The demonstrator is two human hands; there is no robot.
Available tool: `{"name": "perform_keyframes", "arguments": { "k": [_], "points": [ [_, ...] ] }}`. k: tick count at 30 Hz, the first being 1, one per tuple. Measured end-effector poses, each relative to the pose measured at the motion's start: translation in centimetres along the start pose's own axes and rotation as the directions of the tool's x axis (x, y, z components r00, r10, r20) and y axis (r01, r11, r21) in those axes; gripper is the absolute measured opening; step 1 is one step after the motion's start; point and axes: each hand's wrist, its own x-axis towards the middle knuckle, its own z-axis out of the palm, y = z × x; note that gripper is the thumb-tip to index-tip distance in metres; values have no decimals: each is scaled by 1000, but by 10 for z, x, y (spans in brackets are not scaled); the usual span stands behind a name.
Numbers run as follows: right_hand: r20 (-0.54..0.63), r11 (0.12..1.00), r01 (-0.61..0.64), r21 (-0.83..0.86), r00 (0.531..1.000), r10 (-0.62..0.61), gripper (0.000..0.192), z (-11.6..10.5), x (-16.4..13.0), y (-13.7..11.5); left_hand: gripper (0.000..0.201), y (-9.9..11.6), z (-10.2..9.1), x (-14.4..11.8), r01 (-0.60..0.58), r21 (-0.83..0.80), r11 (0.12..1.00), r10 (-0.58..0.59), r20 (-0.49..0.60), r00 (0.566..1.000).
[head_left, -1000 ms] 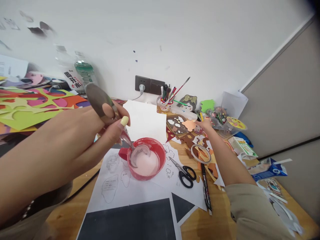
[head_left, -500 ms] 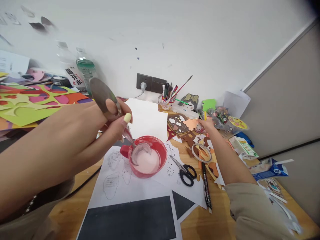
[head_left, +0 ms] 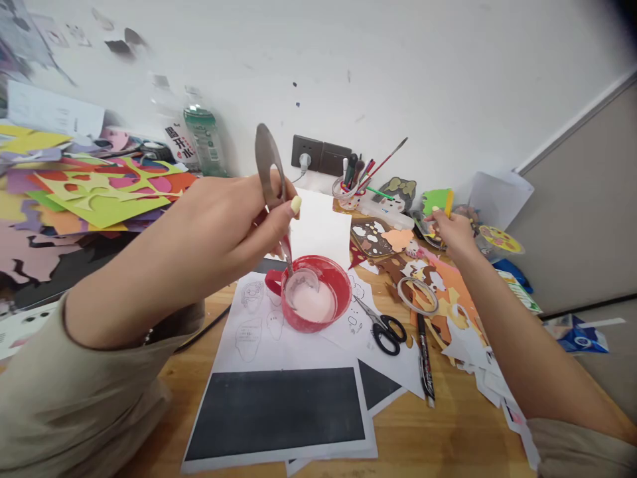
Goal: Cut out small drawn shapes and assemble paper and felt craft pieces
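Observation:
My left hand is closed round the handle of a metal ladle, held upright above a red cup. The ladle's round bowl dips into a pale pink liquid in the cup. At the back right, my right hand is closed, with a slim yellow stick-like thing rising from its fingers. A green paper cutout lies just behind that hand. Under the cup are white sheets with pencil drawings.
Black-handled scissors, a black pen and a tape roll lie right of the cup. Coloured paper scraps and two bottles stand left. A pen holder is near the socket. Black paper lies in front.
My right hand has moved right and lifted slightly, the yellow stick-like thing moving with it. The ladle's handle has swung more upright, its bowl still in the cup. The camera view has shifted left.

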Motion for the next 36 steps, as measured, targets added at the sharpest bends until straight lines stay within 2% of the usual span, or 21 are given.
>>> {"name": "perform_keyframes", "arguments": {
  "k": [3,8,10,13,15,19,23,28,33,36],
  "points": [
    [27,996,13,91,1000,-15,34,-8,-22,-16,43,0,-1,1,38,-68,997,-37,8,999],
    [103,974,45,222,992,-69,31,-20,-61,-34,31,0,7,6,235,-284,930,-245,-2,969],
    [122,965,47,260,989,-82,32,-23,-76,-36,32,-2,12,10,294,-368,882,-291,66,955],
    [156,952,35,303,984,-85,32,-25,-99,-31,34,-6,17,13,373,-436,819,-303,224,926],
    [175,944,21,330,981,-83,32,-26,-115,-25,37,-8,16,14,399,-415,818,-306,274,912],
    [173,922,5,387,982,-78,32,-29,-146,-8,41,-11,11,10,432,-286,855,-350,297,889],
    [150,895,-16,446,987,-57,30,-29,-167,8,44,-24,13,0,508,-204,837,-404,397,824],
    [95,860,-16,509,995,-38,31,-25,-174,17,38,-43,19,-18,527,-321,787,-313,529,789],
    [73,832,-13,554,997,-33,30,-23,-177,20,30,-47,23,-40,588,-253,769,-394,537,746],
    [82,818,-12,575,996,-43,29,-24,-179,23,24,-40,32,-49,608,-254,753,-374,594,712]
  ]
}}
